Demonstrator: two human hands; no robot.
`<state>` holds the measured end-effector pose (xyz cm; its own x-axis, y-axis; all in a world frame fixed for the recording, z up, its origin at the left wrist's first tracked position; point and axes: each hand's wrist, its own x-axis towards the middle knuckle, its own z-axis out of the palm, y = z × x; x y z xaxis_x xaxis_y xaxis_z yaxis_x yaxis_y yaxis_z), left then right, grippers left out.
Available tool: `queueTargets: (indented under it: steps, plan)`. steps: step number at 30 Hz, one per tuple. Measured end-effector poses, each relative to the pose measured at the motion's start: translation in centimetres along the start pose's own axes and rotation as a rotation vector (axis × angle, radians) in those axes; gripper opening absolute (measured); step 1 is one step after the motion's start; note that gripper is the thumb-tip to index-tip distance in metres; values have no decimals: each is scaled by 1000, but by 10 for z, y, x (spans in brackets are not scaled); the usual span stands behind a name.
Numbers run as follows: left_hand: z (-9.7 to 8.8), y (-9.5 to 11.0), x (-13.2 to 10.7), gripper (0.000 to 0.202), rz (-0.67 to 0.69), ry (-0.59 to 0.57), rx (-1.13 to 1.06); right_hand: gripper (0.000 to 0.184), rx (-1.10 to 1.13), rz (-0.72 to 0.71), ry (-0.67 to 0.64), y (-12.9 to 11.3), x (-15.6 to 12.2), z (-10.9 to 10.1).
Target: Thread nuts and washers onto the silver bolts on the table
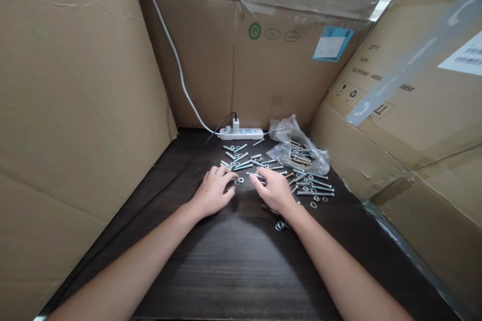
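Observation:
My left hand (214, 191) rests on the dark table with its fingers bent and its thumb apart. It appears to hold nothing. Just beyond its fingertips lie a flat washer (241, 180) and a thinner ring (236, 183). Between the thumb and index finger of my right hand (275, 191) is a silver bolt (254, 174), its tip pointing left. Past both hands, silver bolts (241, 157) are scattered with washers and rings among them. More long bolts (315, 193) lie right of my right hand, near a large washer (314, 205).
A clear plastic bag (320, 159) with bolts inside lies at the back right. Behind stands a white power strip (244, 134) with a plugged-in charger (235, 124). A black cable (158, 193) crosses the table's left side. Cardboard (241, 75) walls three sides. Several rings (279, 226) lie near my right wrist.

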<state>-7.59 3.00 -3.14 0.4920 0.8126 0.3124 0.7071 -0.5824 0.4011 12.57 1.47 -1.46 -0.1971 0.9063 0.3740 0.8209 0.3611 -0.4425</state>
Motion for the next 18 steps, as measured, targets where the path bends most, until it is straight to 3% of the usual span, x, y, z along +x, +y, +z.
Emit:
queueTargets:
  steps: [5, 18]
  plan:
    - [3, 2, 0, 36, 35, -45, 9, 30, -33, 20, -10, 1, 1, 1]
    - [14, 8, 14, 8, 40, -32, 123, 31, -51, -20, -70, 2, 1, 5]
